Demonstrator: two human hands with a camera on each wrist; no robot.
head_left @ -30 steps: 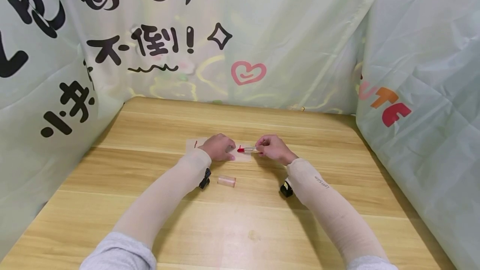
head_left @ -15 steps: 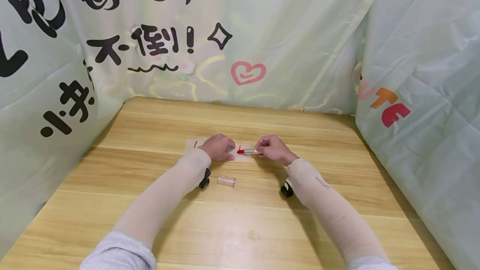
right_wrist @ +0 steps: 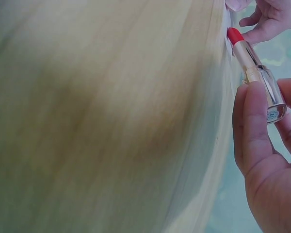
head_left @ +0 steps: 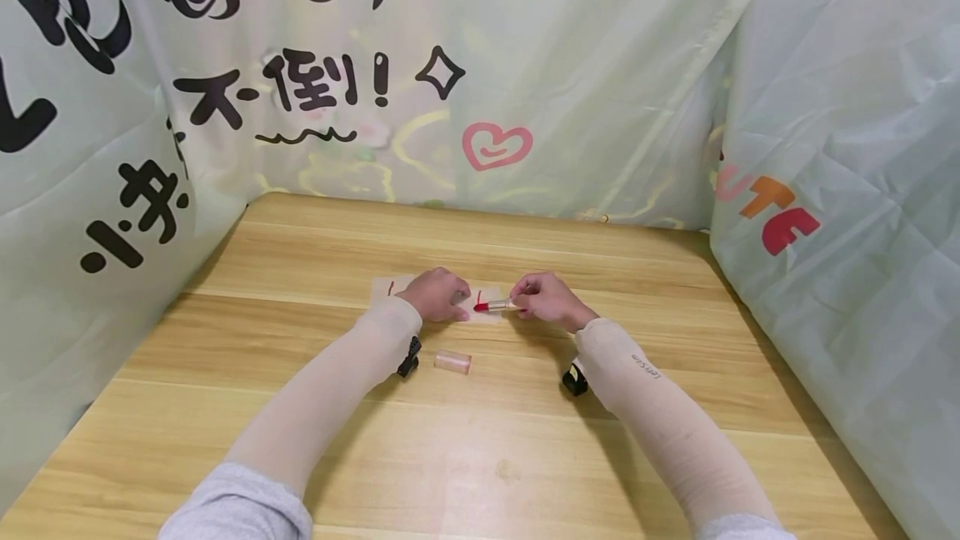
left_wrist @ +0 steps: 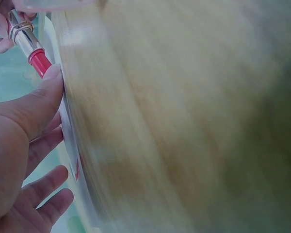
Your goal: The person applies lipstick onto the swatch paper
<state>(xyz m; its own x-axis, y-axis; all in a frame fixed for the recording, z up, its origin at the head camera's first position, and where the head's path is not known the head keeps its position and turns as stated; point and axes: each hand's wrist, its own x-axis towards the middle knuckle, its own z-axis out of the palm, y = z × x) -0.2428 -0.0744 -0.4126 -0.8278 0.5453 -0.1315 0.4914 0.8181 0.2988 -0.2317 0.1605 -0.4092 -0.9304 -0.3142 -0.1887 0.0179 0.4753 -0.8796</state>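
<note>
Tube [right_wrist: 261, 73] pinched in our right hand [head_left: 551, 300] holds lipstick [right_wrist: 235, 35], our spread left hand [head_left: 437, 294] at nine o'clock, cap [head_left: 453, 362] at seven.

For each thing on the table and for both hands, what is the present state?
Lipstick: uncapped, red end exposed, tip at the sheet.
Pinkish clear cap: off the lipstick, lying on its side.
Sheet: lying on the table, red-marked, partly covered.
Left hand: resting on the sheet.
Right hand: holding the lipstick's base.
</note>
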